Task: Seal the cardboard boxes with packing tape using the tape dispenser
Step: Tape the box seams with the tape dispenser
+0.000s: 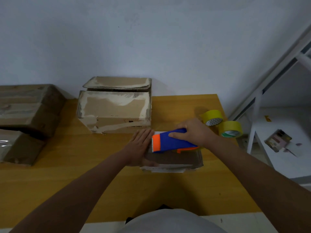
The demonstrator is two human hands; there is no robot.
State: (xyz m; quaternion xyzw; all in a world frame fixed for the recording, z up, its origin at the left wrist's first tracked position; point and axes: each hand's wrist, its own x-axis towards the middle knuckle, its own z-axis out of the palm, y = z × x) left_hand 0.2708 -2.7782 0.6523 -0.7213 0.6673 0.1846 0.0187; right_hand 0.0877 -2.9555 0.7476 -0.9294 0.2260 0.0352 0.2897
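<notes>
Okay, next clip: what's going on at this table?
A person is taping up a small cardboard box on a yellow wooden table. The right hand grips a blue and orange tape dispenser lying across the box's top, while the left hand presses flat on the box's left end. Behind it stands a larger box, its top flaps not taped shut. Two yellow tape rolls sit near the table's right edge, and more boxes lie at the left.

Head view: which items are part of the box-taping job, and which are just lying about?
In use: tape dispenser, gripped by right hand; small box, left hand flat on it.
Lying about: two yellow tape rolls; large worn box; wrapped boxes.
</notes>
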